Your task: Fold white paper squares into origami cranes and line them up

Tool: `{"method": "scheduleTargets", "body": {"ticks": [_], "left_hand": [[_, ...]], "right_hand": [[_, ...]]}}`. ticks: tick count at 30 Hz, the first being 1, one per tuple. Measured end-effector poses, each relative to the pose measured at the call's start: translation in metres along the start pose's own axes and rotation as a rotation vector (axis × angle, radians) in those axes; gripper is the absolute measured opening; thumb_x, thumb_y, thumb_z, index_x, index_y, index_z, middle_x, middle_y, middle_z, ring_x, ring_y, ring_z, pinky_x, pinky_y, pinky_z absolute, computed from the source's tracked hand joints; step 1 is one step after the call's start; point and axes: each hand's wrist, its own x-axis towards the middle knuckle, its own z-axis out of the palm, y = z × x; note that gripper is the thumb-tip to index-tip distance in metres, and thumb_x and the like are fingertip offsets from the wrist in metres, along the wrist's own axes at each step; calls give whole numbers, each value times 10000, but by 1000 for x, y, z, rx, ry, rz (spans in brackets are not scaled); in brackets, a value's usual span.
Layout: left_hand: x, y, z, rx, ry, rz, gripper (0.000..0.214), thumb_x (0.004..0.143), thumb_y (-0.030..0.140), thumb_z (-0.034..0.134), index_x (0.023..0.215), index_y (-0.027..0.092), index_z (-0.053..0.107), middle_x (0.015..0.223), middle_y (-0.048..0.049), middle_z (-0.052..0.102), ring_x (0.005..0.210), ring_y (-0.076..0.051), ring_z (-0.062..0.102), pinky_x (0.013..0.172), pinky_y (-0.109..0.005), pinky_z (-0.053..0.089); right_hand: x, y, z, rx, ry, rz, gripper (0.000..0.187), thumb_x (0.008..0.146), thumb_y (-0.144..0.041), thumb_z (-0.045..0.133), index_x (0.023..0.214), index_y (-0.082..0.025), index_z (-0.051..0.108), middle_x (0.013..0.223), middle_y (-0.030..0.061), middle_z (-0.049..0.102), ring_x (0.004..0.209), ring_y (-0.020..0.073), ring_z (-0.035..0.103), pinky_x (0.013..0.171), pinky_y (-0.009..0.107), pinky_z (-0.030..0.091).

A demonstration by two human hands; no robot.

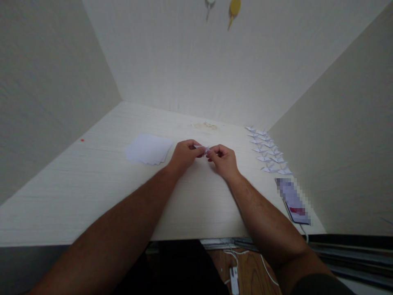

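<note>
A small folded white paper crane is held just above the middle of the table. My left hand pinches its left side between thumb and fingers. On the other side, my right hand grips it with thumb and forefinger, the remaining fingers curled. Most of the folded paper is hidden by my fingertips. A fanned stack of white paper sheets lies to the left of my left hand. Two rows of finished white paper cranes stand at the right, beyond my right hand.
A smartphone with a cable lies near the table's right edge. Walls enclose the white table at the left, back and right. A white power strip and cords lie on the floor below. Two hooks, one yellow, hang on the back wall.
</note>
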Motion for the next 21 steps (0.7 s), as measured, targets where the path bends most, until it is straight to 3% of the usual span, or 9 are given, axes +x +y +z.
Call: {"method": "scheduleTargets", "body": {"ticks": [4,9,21], "left_hand": [[3,-3,-1,-302,-64,-125,220,559,242,807,626,134,628,591,-27,644,564,-135,592,636,-304,476],[0,2,-4,-450,-173,-216,203,562,201,799,619,126,619,608,-33,632,594,-136,600,643,-296,474],[-2,4,-6,-594,-290,-275,143,625,176,749,631,120,618,643,-50,645,613,-153,616,652,-301,505]], "right_hand": [[1,-3,-1,285,-78,111,242,676,-386,780,680,-184,648,628,8,676,573,139,632,577,296,555],[-1,-10,-2,486,-155,192,261,630,-359,827,661,-179,640,631,-2,668,585,130,634,570,281,572],[-5,-16,0,660,-228,204,239,641,-294,832,654,-178,623,650,3,685,576,119,630,564,252,566]]}}
